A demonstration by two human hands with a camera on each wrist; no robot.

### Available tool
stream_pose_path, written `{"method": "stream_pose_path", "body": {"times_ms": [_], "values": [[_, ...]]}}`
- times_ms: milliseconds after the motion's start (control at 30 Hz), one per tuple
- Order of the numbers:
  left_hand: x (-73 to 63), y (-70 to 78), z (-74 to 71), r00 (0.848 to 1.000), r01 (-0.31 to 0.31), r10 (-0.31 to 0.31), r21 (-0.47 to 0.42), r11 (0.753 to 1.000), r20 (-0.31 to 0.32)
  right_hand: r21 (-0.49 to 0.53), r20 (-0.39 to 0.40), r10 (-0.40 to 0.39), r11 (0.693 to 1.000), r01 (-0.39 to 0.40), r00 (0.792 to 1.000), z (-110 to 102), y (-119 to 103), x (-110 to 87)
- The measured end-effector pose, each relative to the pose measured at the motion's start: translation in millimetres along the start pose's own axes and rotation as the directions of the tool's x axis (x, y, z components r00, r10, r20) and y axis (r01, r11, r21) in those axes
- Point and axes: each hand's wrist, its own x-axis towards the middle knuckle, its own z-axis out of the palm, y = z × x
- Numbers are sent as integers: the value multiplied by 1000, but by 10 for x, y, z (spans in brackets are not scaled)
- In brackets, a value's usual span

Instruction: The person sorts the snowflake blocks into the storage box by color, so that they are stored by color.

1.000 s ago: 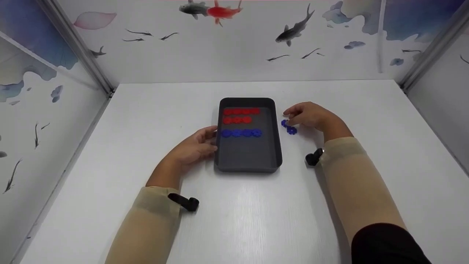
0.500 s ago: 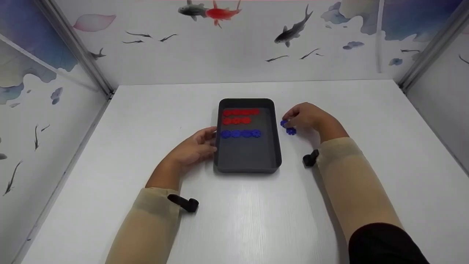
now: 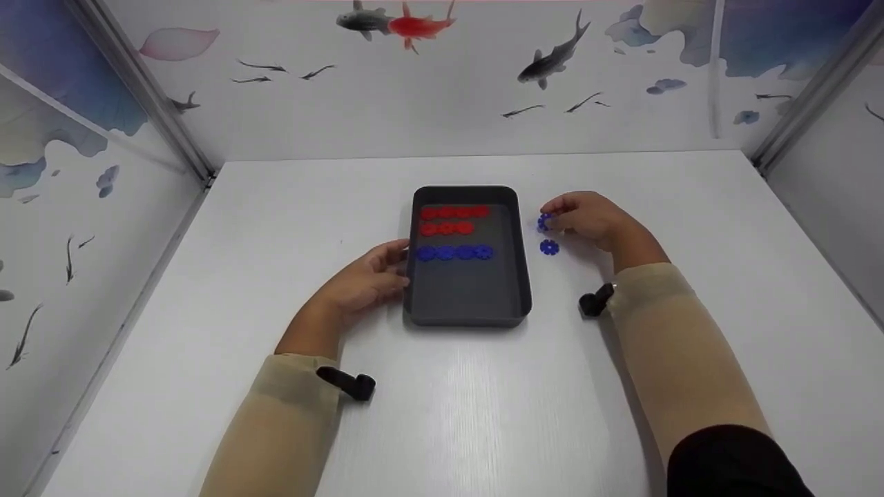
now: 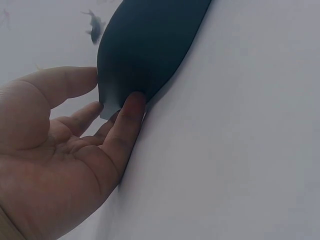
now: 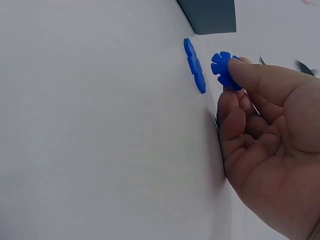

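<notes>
My right hand (image 3: 587, 217) pinches a blue flower-shaped plastic disc (image 5: 222, 69) between thumb and fingers, just right of the dark grey tray (image 3: 469, 304). Slots run in from the disc's edge. Below that hand, another blue disc (image 3: 549, 247) lies flat on the white table. My left hand (image 3: 362, 279) is at the tray's left wall, its fingertips (image 4: 134, 102) touching the outside with the fingers fairly straight. Inside the tray, a row of several red discs (image 3: 454, 212) is at the far end, then a row of three red discs (image 3: 447, 228), then several blue discs (image 3: 456, 252).
The white table (image 3: 442, 414) meets a back wall (image 3: 442, 110) printed with fish. More printed panels stand at left and right. A black wrist camera (image 3: 352, 384) sits on the left sleeve, another black camera (image 3: 595, 301) on the right one.
Gripping one blue disc, my right hand has lifted it away from the one beside it, slightly up and right. My left hand and the tray keep their places.
</notes>
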Motion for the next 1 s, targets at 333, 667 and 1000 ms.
{"method": "stream_pose_path", "body": {"times_ms": [333, 667, 1000], "values": [[-15, 2, 2, 1000, 7, -7, 9, 1000, -3, 139, -24, -28, 990, 31, 999, -19, -188, -90], [-27, 22, 26, 999, 32, -31, 15, 999, -25, 136, 51, -142, 982, 134, 989, 145, -623, -271], [-21, 22, 14, 1000, 28, -28, 13, 1000, -14, 117, 127, -232, 969, 218, 964, 463, -953, -289]]}}
